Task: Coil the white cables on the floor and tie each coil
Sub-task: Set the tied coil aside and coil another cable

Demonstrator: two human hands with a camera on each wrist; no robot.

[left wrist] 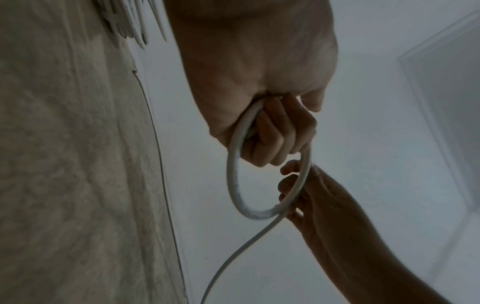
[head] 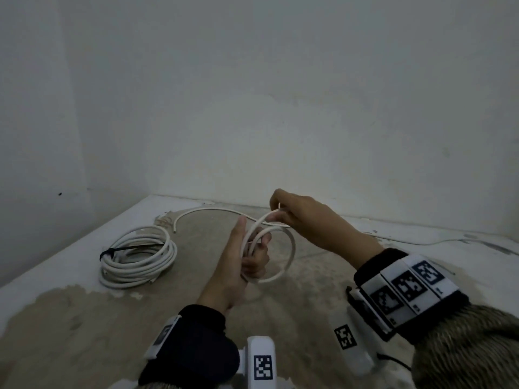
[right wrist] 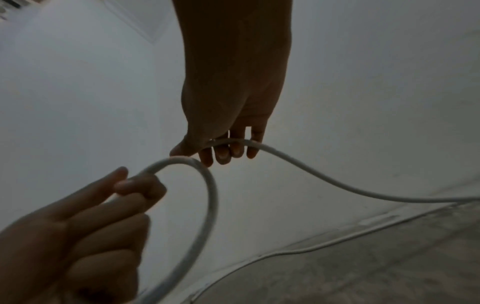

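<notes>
My left hand [head: 254, 258] is curled round the loops of a white cable [head: 292, 252], held above the floor with the thumb pointing up. In the left wrist view the cable [left wrist: 233, 174] runs out of my left hand [left wrist: 272, 139] in a round loop. My right hand [head: 283, 216] pinches the same cable just above the loop. From the right wrist view my right hand [right wrist: 223, 150] holds the cable [right wrist: 298, 164], which trails off to the right. The cable's free end [head: 196, 213] lies on the floor behind.
A finished white coil [head: 137, 258] bound with a black cable tie [head: 132, 249] lies on the floor to the left. A thin wire [head: 415, 242] runs along the foot of the wall [head: 252, 108] at right. The floor [head: 84, 318] is stained concrete.
</notes>
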